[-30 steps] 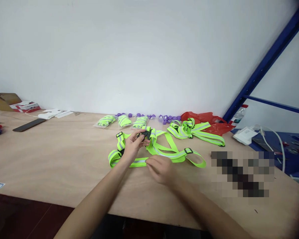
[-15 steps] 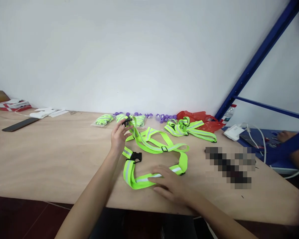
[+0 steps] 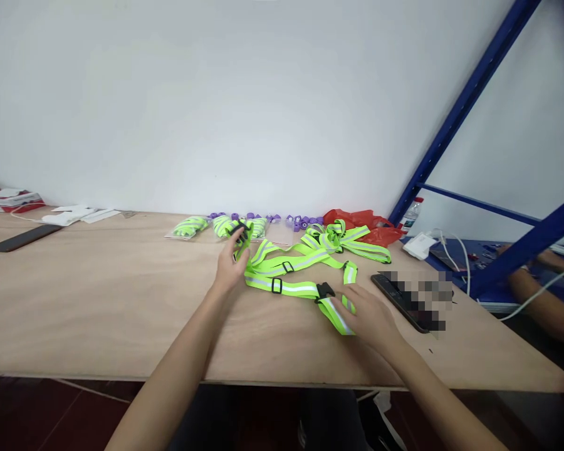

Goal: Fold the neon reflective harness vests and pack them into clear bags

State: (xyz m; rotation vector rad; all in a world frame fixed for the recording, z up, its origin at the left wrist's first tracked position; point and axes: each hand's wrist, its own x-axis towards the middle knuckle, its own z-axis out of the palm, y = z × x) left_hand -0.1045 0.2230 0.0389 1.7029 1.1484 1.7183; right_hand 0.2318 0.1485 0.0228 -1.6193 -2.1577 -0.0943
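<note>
A fluorescent-green reflective strap harness [image 3: 301,289] with a silver stripe lies loosely on the wooden table. My left hand [image 3: 231,263] is closed around one raised end of it, beside a black clip [image 3: 239,227]. On the right, my right hand [image 3: 367,314] has its fingers curled on the lower strap loop, just by a black buckle [image 3: 326,290]. Two black slide adjusters, one of them the nearer adjuster [image 3: 276,285], sit on the straps between my hands. My fingers partly hide the strap at both grips.
Bagged green straps [image 3: 190,227] and purple pieces [image 3: 305,222] line the wall. Another bundled harness [image 3: 333,237] lies before a red plastic bag [image 3: 364,220]. A phone [image 3: 397,300], partly pixelated, is at right. Beyond the blue frame [image 3: 470,94] another person's arm [image 3: 540,300] shows.
My right hand has moved right with the lower loop, carrying the black buckle from the left side to the right. The straps are drawn out flatter. My left hand keeps its end; the view has shifted slightly.
</note>
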